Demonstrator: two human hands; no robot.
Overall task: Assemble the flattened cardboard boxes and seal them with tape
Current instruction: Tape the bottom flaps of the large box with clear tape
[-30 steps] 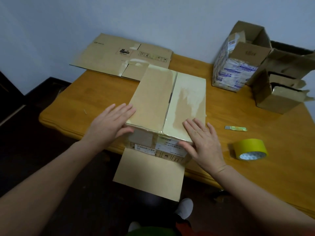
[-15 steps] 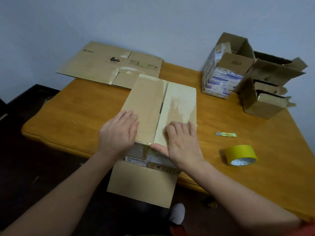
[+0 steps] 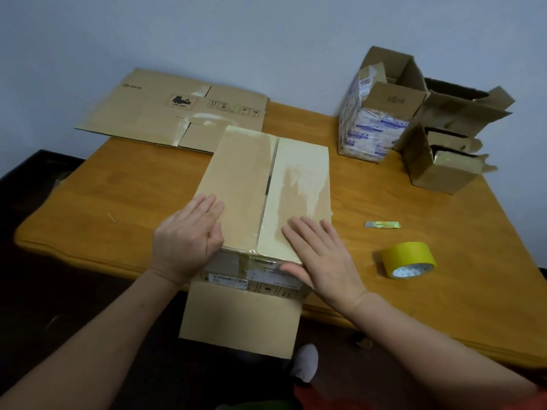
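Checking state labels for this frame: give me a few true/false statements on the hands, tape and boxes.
1. The left hand and right hand lie flat on top of the middle box. True.
2. The right hand holds the tape roll. False: the roll lies on the table, right of the middle box, untouched.
3. A flattened box lies at the table's far left. True.
4. The far-right boxes are sealed shut. False: their top flaps stand open.
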